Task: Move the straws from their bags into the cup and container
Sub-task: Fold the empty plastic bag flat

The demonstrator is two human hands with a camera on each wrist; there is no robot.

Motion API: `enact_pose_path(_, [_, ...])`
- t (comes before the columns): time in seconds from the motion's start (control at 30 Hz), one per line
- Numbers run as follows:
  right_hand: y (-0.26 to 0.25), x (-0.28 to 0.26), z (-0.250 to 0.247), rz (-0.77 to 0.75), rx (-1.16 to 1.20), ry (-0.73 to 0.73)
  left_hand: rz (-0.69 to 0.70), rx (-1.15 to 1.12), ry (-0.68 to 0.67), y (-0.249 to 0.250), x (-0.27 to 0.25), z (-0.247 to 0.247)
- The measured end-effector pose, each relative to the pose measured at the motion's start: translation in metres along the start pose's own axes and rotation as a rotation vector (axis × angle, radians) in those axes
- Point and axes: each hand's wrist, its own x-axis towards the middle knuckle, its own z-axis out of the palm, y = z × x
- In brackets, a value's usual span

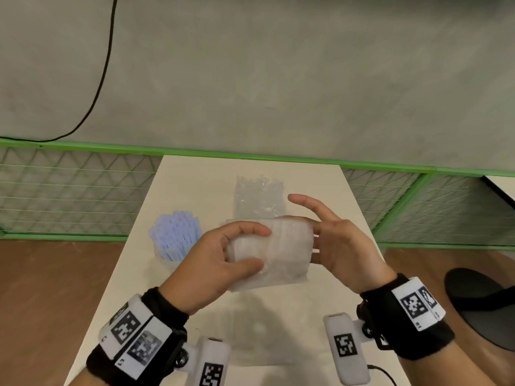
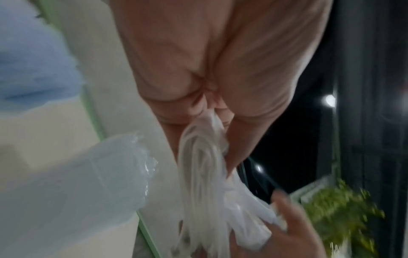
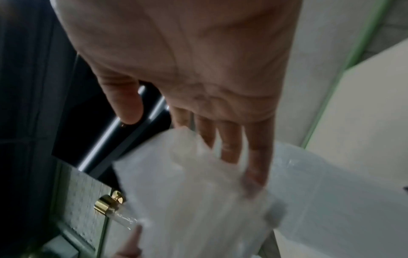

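Observation:
A white, translucent bag of straws (image 1: pixel 284 254) is held above the table between both hands. My left hand (image 1: pixel 262 247) grips its left end, thumb in front and fingers curled over the top. In the left wrist view the bag (image 2: pixel 198 174) bunches out of that hand (image 2: pixel 212 122). My right hand (image 1: pixel 309 215) is at the bag's right end, fingers straight against it and one finger raised clear. The right wrist view shows those straight fingers (image 3: pixel 229 144) touching the blurred bag (image 3: pixel 187 200). A cup of pale blue straws (image 1: pixel 175 235) stands at the left.
A clear, crinkly plastic pack (image 1: pixel 260 196) lies at the back of the cream table (image 1: pixel 195 302), just beyond the hands. A green mesh fence (image 1: pixel 69 190) runs behind the table. A black round seat (image 1: pixel 487 302) stands at the right, over a brown floor.

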Motion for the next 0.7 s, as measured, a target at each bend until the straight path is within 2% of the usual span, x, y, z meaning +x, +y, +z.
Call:
enact_pose_path(0.07, [0.005, 0.001, 0.01, 0.025, -0.097, 0.121, 0.013, 0.046, -0.002, 0.001, 0.0, 0.003])
enact_pose_path(0.13, [0.015, 0.002, 0.021, -0.032, -0.18, 0.237, 0.02, 0.018, -0.011, 0.001, 0.0, 0.005])
enact_pose_path(0.17, [0.019, 0.002, 0.023, -0.058, -0.211, 0.249, 0.013, -0.02, -0.018, 0.0, -0.001, 0.003])
enact_pose_path(0.33, [0.022, 0.0, 0.011, -0.077, -0.006, 0.092, -0.06, -0.227, -0.1, -0.001, -0.006, -0.003])
enact_pose_path(0.47, [0.027, 0.005, 0.024, -0.037, -0.001, 0.22, -0.012, -0.128, 0.024, -0.007, -0.001, 0.006])
enact_pose_path(0.57, [0.041, 0.017, 0.031, -0.105, -0.19, 0.374, 0.01, -0.044, 0.094, -0.016, 0.002, 0.013])
enact_pose_path(0.63, [0.054, 0.024, 0.029, -0.115, -0.226, 0.399, 0.025, 0.069, 0.127, -0.023, 0.002, 0.007])
enact_pose_path(0.7, [0.078, 0.026, 0.022, -0.008, -0.23, 0.377, 0.048, 0.267, 0.161, -0.032, -0.002, -0.007])
